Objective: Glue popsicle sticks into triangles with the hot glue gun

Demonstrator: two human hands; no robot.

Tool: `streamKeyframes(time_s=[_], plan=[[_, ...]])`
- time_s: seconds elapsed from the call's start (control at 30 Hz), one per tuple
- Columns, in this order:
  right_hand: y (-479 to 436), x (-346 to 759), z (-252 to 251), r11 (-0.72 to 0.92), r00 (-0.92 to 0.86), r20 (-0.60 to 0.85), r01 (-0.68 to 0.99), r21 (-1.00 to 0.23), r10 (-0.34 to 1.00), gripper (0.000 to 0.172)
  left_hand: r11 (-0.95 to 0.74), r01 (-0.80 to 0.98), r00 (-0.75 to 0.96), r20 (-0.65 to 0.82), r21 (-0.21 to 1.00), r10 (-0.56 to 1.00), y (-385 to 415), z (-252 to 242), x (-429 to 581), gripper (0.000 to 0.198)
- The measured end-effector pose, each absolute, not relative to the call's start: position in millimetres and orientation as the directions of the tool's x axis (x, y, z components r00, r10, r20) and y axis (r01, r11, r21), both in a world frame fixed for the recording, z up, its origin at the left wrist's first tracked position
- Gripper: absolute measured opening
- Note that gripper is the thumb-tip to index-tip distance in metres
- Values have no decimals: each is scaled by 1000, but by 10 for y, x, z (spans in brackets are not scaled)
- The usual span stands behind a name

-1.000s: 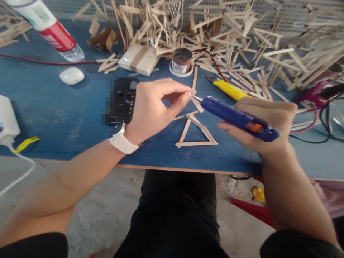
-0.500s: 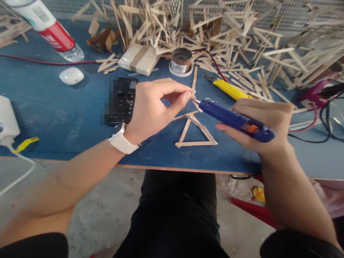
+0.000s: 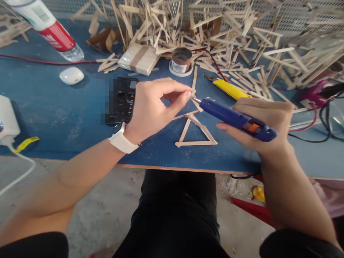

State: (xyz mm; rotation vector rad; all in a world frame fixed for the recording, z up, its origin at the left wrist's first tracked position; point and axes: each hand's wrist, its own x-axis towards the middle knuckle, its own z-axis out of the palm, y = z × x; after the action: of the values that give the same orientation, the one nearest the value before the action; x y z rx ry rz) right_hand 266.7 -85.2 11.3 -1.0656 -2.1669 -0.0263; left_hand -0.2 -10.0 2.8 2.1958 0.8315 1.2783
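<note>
My left hand (image 3: 154, 107) is closed in a pinch on the lower end of an upright wooden stick (image 3: 194, 80), thumb and forefinger meeting by its base. My right hand (image 3: 264, 122) is wrapped round a blue glue gun (image 3: 236, 120) with an orange trigger. Its metal nozzle touches the stick right beside my left fingertips. Below them a triangle frame of glued sticks (image 3: 196, 134) lies flat on the blue table (image 3: 53, 107). A white band sits on my left wrist.
A big heap of stick frames (image 3: 228, 32) fills the back of the table. Nearby lie a yellow utility knife (image 3: 228, 88), a small brown pot (image 3: 181, 59), a taped stick bundle (image 3: 138, 59), a black phone (image 3: 122, 100), a white mouse-like object (image 3: 71, 75) and a bottle (image 3: 48, 28). Cables run at the right.
The glue gun's tip slid a little left to the stick and now rests against it. My left hand has kept its pinch in place.
</note>
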Motion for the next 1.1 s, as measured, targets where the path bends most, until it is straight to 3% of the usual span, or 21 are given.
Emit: streamKeyframes(time_s=[1.1], plan=[[-851,2671,116,601,-338,583,722,-343,739,38,-693,295,371,590,658,717,-107,29,2,27]])
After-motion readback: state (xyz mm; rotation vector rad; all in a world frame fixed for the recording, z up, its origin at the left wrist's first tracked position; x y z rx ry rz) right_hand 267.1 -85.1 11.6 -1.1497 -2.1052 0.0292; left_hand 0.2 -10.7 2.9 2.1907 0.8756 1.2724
